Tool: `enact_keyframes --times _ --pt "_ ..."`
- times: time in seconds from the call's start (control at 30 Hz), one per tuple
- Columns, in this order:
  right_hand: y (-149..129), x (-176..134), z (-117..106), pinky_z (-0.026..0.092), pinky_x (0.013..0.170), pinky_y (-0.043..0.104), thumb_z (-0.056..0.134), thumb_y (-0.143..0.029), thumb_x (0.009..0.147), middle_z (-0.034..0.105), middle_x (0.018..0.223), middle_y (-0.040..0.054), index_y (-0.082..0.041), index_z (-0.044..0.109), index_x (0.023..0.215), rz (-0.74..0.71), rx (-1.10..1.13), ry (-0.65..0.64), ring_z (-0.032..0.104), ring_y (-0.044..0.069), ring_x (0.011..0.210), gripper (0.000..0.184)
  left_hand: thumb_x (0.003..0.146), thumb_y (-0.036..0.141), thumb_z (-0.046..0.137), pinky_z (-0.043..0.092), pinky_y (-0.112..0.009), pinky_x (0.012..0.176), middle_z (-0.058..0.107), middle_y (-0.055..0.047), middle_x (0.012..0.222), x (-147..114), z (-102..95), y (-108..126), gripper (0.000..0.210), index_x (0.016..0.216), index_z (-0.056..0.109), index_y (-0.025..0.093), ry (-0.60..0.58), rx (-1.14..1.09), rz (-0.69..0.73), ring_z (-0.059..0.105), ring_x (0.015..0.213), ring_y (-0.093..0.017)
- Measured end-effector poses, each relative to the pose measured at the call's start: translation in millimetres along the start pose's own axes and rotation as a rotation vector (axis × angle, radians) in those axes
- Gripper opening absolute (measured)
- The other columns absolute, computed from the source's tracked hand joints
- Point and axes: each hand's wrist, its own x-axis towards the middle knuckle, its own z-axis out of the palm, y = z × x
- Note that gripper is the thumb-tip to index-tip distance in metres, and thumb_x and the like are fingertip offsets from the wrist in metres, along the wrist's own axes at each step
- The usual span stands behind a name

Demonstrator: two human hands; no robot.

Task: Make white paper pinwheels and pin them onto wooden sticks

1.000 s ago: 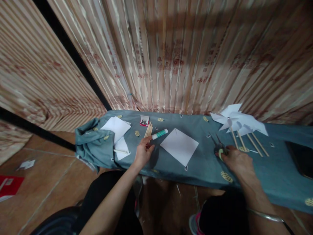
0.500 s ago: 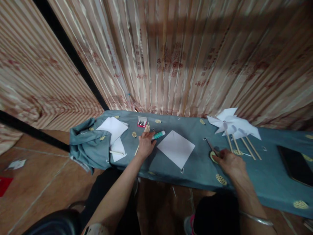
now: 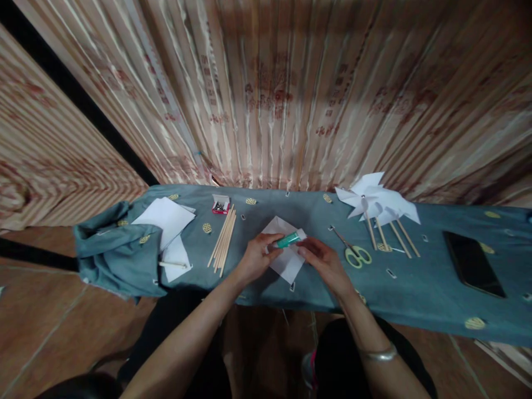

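Note:
My left hand (image 3: pixel 255 257) is closed around a green glue stick (image 3: pixel 287 240) with a white end. My right hand (image 3: pixel 326 260) meets the white end of the stick, its thumb and fingers pinched on the cap there. Beneath both hands lies a square white sheet of paper (image 3: pixel 286 269) with a cut line near its top corner; the hands hide part of it. Scissors with light green handles (image 3: pixel 357 256) rest on the cloth to the right of my right hand.
Wooden sticks (image 3: pixel 223 244) lie left of my hands, by a small red box of pins (image 3: pixel 220 205). White paper sheets (image 3: pixel 166 219) are farther left. Several paper pinwheels (image 3: pixel 374 199) and a black phone (image 3: pixel 474 263) lie on the right. A patterned curtain (image 3: pixel 266 100) hangs behind.
My left hand has lifted the glue stick and brought it over the square paper. My right hand has let go of the scissors and moved left to the stick's white end.

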Motion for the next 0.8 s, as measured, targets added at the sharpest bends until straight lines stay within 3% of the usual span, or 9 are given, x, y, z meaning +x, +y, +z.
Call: enact_keyframes --times 0.03,0.17,0.3,0.43,0.57,0.7,0.8 --pt "0 3 9 0.051 0.076 0.035 0.074 -0.060 0.066 0.074 0.098 0.0102 -0.017 0.071 0.100 0.013 0.070 -0.024 0.067 0.025 0.089 0.055 0.075 0.014 0.069 0.050 -0.035 0.090 0.075 -0.007 0.103 -1 4.5 5 0.036 0.109 0.073 0.023 -0.028 -0.029 -0.002 0.067 0.095 -0.022" --pt "-1 12 25 0.046 0.065 0.030 0.081 -0.057 0.059 0.073 0.078 0.0051 -0.018 0.073 0.080 0.064 0.285 0.078 0.063 0.018 0.072 0.045 0.071 0.015 0.071 0.052 -0.032 0.082 0.075 -0.006 0.104 1 11.0 17 0.040 0.110 0.073 0.024 -0.073 -0.123 -0.019 0.067 0.091 -0.021" --pt "-5 20 19 0.042 0.055 0.025 0.085 -0.052 0.055 0.070 0.068 0.0020 -0.019 0.070 0.068 0.115 0.446 0.168 0.056 0.012 0.060 0.039 0.070 0.017 0.074 0.053 -0.030 0.077 0.075 -0.005 0.101 5 6.2 14 0.039 0.109 0.072 0.024 -0.054 -0.139 -0.036 0.068 0.085 -0.019" --pt "-9 31 8 0.037 0.044 0.019 0.089 -0.045 0.053 0.065 0.062 -0.0019 -0.020 0.065 0.066 0.192 0.639 0.215 0.053 0.009 0.053 0.037 0.072 0.017 0.072 0.054 -0.032 0.081 0.074 -0.006 0.105 6 -12.2 -3 0.038 0.109 0.071 0.024 -0.021 0.011 -0.033 0.068 0.086 -0.019" --pt "-5 40 2 0.036 0.036 0.016 0.085 -0.046 0.062 0.062 0.058 -0.0022 -0.019 0.065 0.069 0.330 0.757 0.099 0.053 0.009 0.050 0.034 0.075 0.011 0.064 0.050 -0.041 0.098 0.072 -0.008 0.112 9 -32.0 -31 0.037 0.109 0.071 0.022 0.071 0.259 0.004 0.064 0.107 -0.025" --pt "-1 41 5 0.040 0.036 0.016 0.079 -0.047 0.070 0.062 0.061 -0.0007 -0.018 0.069 0.077 0.438 0.793 -0.070 0.053 0.008 0.050 0.032 0.077 0.008 0.057 0.049 -0.044 0.100 0.071 -0.008 0.113 11 -34.4 -51 0.040 0.112 0.069 0.021 0.043 0.402 -0.009 0.062 0.110 -0.027" --pt "1 41 12 0.045 0.041 0.016 0.084 -0.046 0.064 0.065 0.066 -0.0005 -0.018 0.071 0.079 0.400 0.762 -0.030 0.054 0.008 0.052 0.035 0.081 0.012 0.055 0.048 -0.045 0.102 0.068 -0.010 0.120 9 -31.8 -52 0.039 0.119 0.065 0.019 0.026 0.434 0.056 0.060 0.114 -0.027"
